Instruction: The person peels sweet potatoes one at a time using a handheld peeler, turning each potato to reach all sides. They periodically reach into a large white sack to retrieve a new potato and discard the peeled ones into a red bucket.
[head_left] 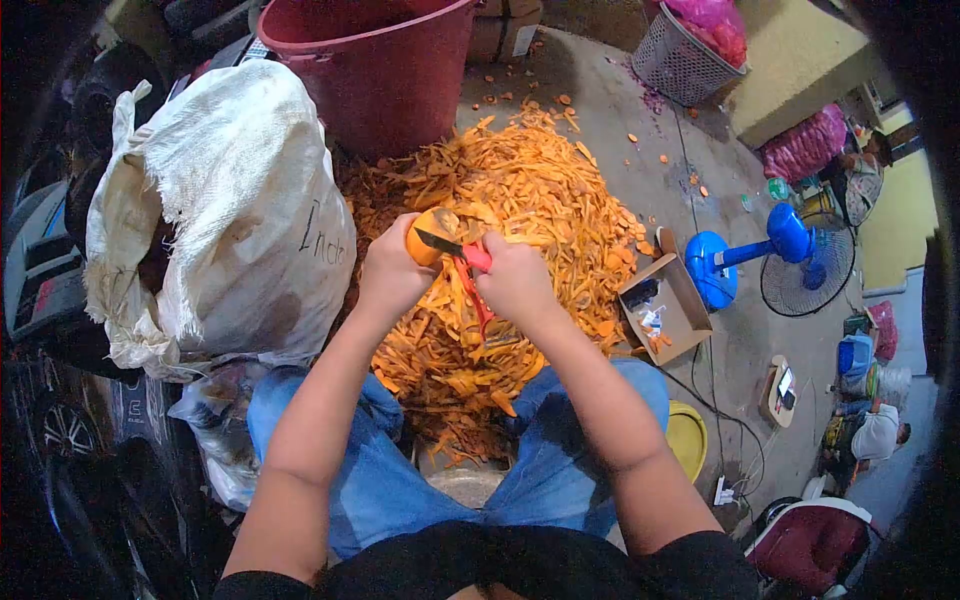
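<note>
An orange vegetable piece is gripped in my left hand, above a large heap of orange peelings. My right hand is closed on the red handle of a knife, whose dark blade lies across the vegetable's cut face. Something thin and red hangs below my right hand; what it belongs to is unclear. Both hands are close together, over the middle of the heap and in front of my knees.
A white sack stands left, a red tub behind. Right are a cardboard box with small items, a blue fan, a cable and a yellow-green basin. Another person is at far right.
</note>
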